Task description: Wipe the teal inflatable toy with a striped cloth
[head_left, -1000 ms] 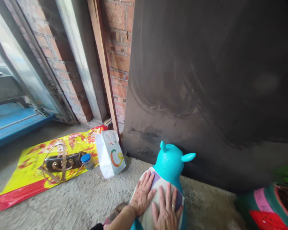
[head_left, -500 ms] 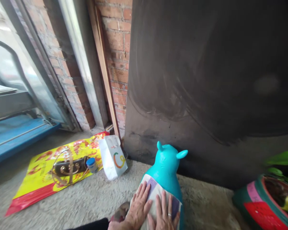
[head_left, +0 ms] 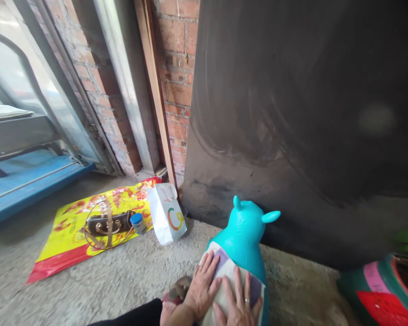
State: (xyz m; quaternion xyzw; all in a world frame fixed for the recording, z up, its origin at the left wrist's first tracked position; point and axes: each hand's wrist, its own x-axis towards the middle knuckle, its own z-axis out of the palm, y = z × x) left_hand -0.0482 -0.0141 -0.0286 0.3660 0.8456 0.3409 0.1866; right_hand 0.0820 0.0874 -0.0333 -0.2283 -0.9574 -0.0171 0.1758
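Observation:
A turquoise animal-shaped toy (head_left: 246,226) with two ears stands before me, its head toward the dark board. Over its back lies a pale cloth (head_left: 229,270) with purple patches. My left hand (head_left: 202,285) rests flat on the cloth's left side, fingers spread. Beside it, my right hand (head_left: 237,301), with a ring on one finger, also presses flat on the cloth with fingers apart. The lower part of the toy is hidden by my hands and the frame's bottom edge.
A dark board (head_left: 292,113) stands behind the toy. At left, a yellow and red bag (head_left: 63,235) lies on concrete with a brown handbag (head_left: 110,223), a blue-lidded jar (head_left: 138,223) and a white paper bag (head_left: 165,213). A green plant pot (head_left: 360,290) stands at right.
The whole scene has shifted a little to the right and slightly upward as my view turned. Both hands stay flat on the cloth over the toy.

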